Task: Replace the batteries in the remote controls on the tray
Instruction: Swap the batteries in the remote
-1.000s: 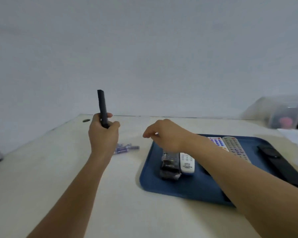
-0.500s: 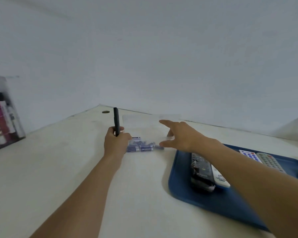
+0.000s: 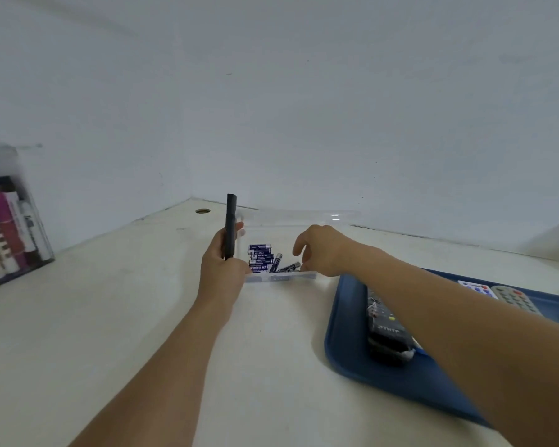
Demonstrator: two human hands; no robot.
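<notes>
A wide, pale table (image 3: 117,317) is seen from above, set against a plain grey-white wall (image 3: 304,108). At the right, a dark blue tray (image 3: 346,343) lies flat on the table. Several remote controls are laid on it: a black remote (image 3: 384,330) near its left side, and a white remote with coloured buttons (image 3: 476,288) beside a grey remote (image 3: 517,300) toward the far edge. At the far left, a clear container (image 3: 10,221) holding purple and white items is placed against the wall.

Between the two hands, an open clear plastic box (image 3: 281,277) sits on the table just beyond the tray's far left corner. Blue batteries (image 3: 260,258) are stacked inside it, with a few lying loose beside the stack.

A slim black remote (image 3: 230,225) is held upright by the left hand (image 3: 223,269), fingers wrapped round its lower part, at the box's left edge. The right hand (image 3: 323,250) is extended over the box with fingers loosely curled downward above the loose batteries; whether a battery is pinched cannot be told.
</notes>
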